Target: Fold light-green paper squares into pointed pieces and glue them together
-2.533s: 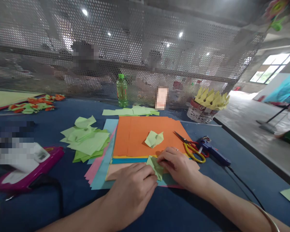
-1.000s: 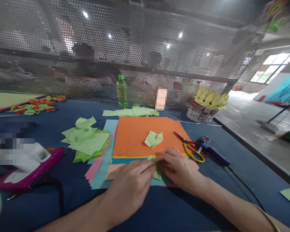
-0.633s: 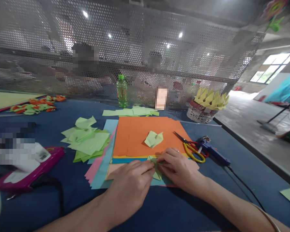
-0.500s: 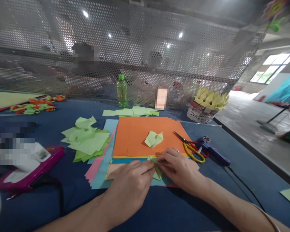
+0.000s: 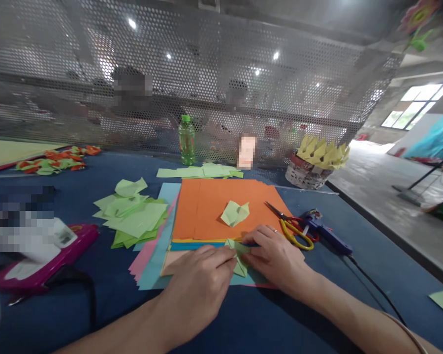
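My left hand [image 5: 206,273] is closed on the left side of a small folded piece of light green paper [image 5: 240,266], which lies over the front of a stack of coloured sheets. On its right side, my right hand [image 5: 275,255], with a ring on one finger, presses the same paper with bent fingers. The hands hide part of the folds. Just beyond them, another folded green paper piece [image 5: 235,213] rests on the orange sheets [image 5: 206,206]. Scissors with yellow and red handles [image 5: 297,234] lie beyond my right hand, beside a blue glue gun [image 5: 330,233].
Loose green paper squares [image 5: 136,216] are piled on the left, near a magenta device [image 5: 51,260]. Green paper strips [image 5: 201,170], a green bottle [image 5: 186,141] and a basket with yellow folded paper [image 5: 310,164] stand along the perforated metal screen [image 5: 206,64].
My right hand has shifted very slightly right, its fingers moving a little along the folded paper. My left hand stays almost where it was.
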